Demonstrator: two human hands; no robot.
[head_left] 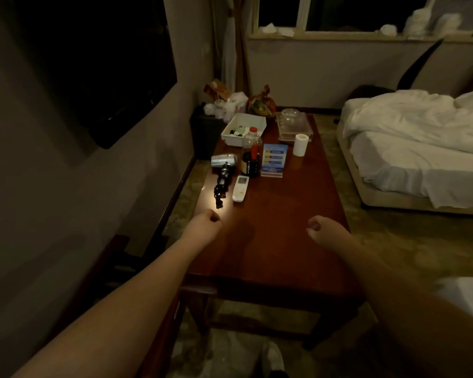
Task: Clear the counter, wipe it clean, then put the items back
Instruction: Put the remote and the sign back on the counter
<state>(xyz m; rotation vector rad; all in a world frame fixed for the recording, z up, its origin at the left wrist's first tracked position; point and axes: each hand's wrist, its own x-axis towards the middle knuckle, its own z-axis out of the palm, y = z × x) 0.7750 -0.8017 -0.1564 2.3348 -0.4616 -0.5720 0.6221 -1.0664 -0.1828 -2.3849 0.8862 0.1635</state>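
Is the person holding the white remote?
No, the remote lies on the table, and both the left hand and right hand are empty.

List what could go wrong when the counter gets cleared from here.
1. The hair dryer trails a loose cord beside the remote; lifting the dryer might drag the remote along.
2. The clear bottle, dark jar and blue card stand crowded together, so reaching for one may topple another.
3. The glass lid sits on stacked trays near the far end, a long reach for either hand; it might slide off.
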